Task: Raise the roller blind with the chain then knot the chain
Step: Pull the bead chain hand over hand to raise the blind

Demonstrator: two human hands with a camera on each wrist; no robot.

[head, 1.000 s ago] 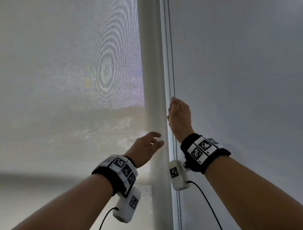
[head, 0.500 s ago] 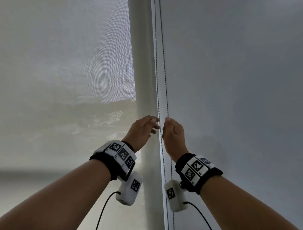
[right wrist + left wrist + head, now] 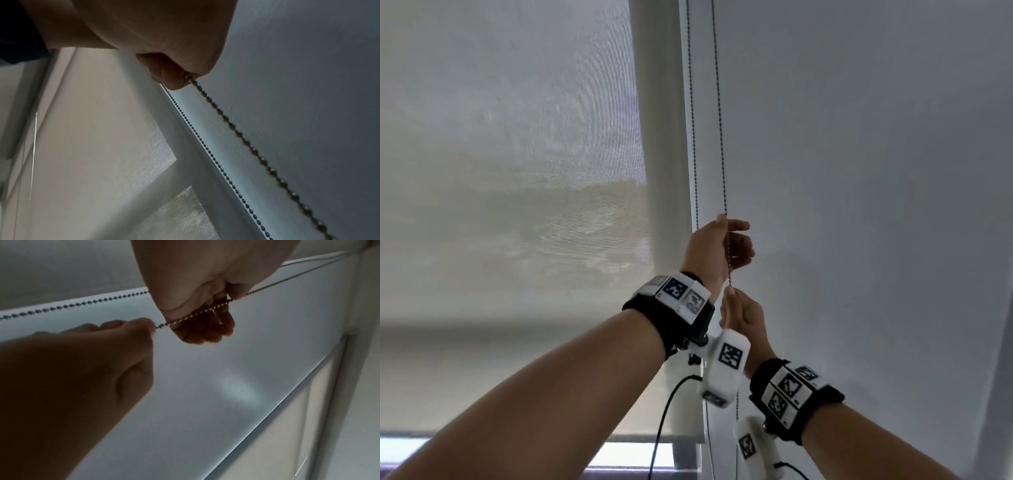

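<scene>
The beaded chain (image 3: 719,102) hangs in two strands beside the white window post. My left hand (image 3: 726,236) reaches across and grips the right strand, fingers curled round it. Just below, my right hand (image 3: 730,294) pinches the same strand between thumb and fingertips. The left wrist view shows my left hand (image 3: 205,311) wrapped round the chain (image 3: 162,325), with my right hand (image 3: 152,328) pinching it close by. In the right wrist view my right hand (image 3: 186,78) nips the chain (image 3: 246,142). The translucent roller blind (image 3: 517,171) covers the window on the left.
A white window post (image 3: 664,137) stands between the blind and a plain grey wall (image 3: 859,205). The free left strand (image 3: 693,137) hangs along the post. A bright strip of window (image 3: 626,454) shows under the blind's bottom edge.
My right hand has come down along the right strand. My left hand left the post, crossed over and took hold of that strand above the right hand.
</scene>
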